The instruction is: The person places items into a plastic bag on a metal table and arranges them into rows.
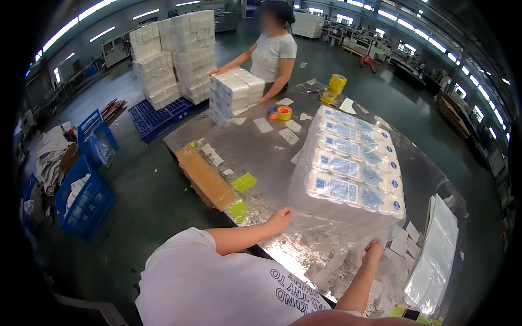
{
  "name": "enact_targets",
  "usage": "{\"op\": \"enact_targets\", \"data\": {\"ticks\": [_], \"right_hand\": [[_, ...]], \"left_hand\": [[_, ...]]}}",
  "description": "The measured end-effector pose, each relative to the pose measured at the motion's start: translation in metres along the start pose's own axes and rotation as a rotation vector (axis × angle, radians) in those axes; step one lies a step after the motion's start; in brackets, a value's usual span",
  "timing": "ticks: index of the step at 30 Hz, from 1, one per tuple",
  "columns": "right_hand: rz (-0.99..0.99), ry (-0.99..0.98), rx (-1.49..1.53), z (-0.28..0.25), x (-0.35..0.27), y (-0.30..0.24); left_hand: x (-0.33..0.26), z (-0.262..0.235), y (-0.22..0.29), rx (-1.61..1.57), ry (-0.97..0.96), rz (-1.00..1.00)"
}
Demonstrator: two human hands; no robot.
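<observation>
Bundled white packs (353, 157) with blue labels lie in rows inside a clear plastic bag (340, 223), on the right half of a worn metal table (247, 149). At the bag's near edge, the person's left hand (279, 220) is curled closed, pinching the film by the left corner; the right hand (373, 249), fingers drawn together, pinches it by the right corner. Flat plastic sheets (435, 255) lie to the right, brown cardboard (205, 176) along the left edge. Yellow tape rolls (337, 83) stand beyond the packs. Across the table, a co-worker (274, 54) touches another wrapped bundle (234, 89).
</observation>
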State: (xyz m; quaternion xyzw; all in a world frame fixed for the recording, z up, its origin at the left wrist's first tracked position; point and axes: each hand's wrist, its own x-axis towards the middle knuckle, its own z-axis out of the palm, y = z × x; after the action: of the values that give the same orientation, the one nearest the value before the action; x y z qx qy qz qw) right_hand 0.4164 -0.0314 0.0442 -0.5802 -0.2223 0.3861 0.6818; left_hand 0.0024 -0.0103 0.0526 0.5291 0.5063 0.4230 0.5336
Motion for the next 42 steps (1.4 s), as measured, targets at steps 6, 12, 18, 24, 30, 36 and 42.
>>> {"op": "enact_targets", "data": {"ticks": [6, 12, 18, 24, 30, 36, 42], "right_hand": [[0.145, -0.365, -0.036, 0.039, -0.095, 0.008], [-0.063, -1.100, -0.567, 0.095, -0.184, 0.038], [-0.534, -1.368, -1.115, 0.152, -0.235, 0.066], [-0.478, -1.283, -1.021, 0.202, -0.233, 0.074], [-0.552, -1.313, -0.959, 0.263, -0.220, 0.088], [-0.718, -1.332, -0.858, 0.358, -0.210, 0.115], [-0.728, -1.590, -1.128, 0.476, -0.228, 0.128]], "left_hand": [[-0.008, -0.061, 0.024, 0.346, 0.063, -0.063], [0.007, -0.182, -0.025, 0.099, 0.298, -0.023], [-0.110, -0.261, 0.029, 0.203, 0.243, -0.160], [-0.206, -0.304, 0.023, 0.163, 0.169, -0.201], [-0.215, -0.332, -0.018, 0.254, 0.160, -0.096], [-0.120, -0.376, -0.015, 0.280, 0.520, 0.111], [-0.001, -0.471, -0.023, 0.382, 0.951, 0.170]]}}
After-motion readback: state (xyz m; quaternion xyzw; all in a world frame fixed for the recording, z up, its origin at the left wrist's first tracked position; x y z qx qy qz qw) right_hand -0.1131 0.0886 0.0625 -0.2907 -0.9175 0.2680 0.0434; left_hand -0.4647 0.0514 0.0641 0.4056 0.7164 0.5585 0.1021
